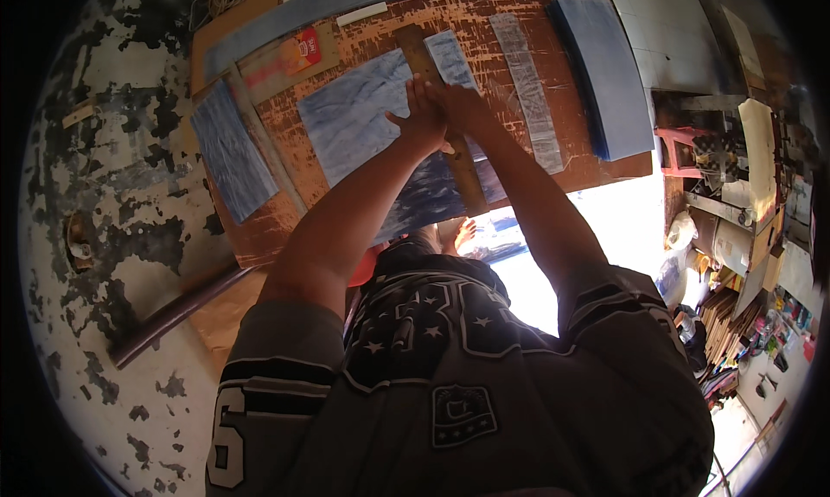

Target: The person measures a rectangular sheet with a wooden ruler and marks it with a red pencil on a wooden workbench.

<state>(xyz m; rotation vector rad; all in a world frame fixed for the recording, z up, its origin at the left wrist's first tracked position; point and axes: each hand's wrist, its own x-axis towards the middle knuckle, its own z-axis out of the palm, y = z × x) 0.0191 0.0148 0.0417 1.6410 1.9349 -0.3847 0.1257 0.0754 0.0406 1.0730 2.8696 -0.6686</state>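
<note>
While a wooden strip is pressed flat by the left hand and right hand onto a blue sheet, neither grip closed, cut strips already lie on the bench; this sheet appears uncut.

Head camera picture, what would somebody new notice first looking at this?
Most likely the two hands pressed side by side at the top centre: the left hand and right hand bear down on a wooden straightedge laid over a mottled blue sheet on a worn brown board. Next, a thick stack of blue sheets at the board's right end, and a blue strip at its left.
</note>
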